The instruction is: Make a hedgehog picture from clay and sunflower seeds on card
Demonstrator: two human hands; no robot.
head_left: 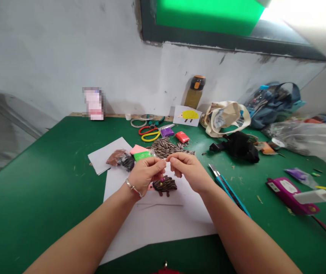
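Observation:
My left hand [145, 174] and my right hand [190, 170] meet above the white paper [157, 228], fingertips pinched close together. Whatever lies between the fingertips is too small to name. Just below them is a hedgehog picture [167, 184], its back covered with sunflower seeds and its legs brown; my left hand partly hides its pink face. Small purple and yellow bits show on the seeds. Beyond my hands lies a pile of loose sunflower seeds [164, 146]. Next to my left hand are a green clay pack [142, 155], a black clay pack [126, 161] and a brown clay pack [115, 156].
A blue utility knife [228, 190] with its blade out lies right of the paper. Scissors [150, 135], a purple pack [167, 132] and a red pack [182, 137] sit farther back. A hedgehog drawing [188, 115] leans before a bottle [194, 93]. A magenta device [291, 196] lies at right.

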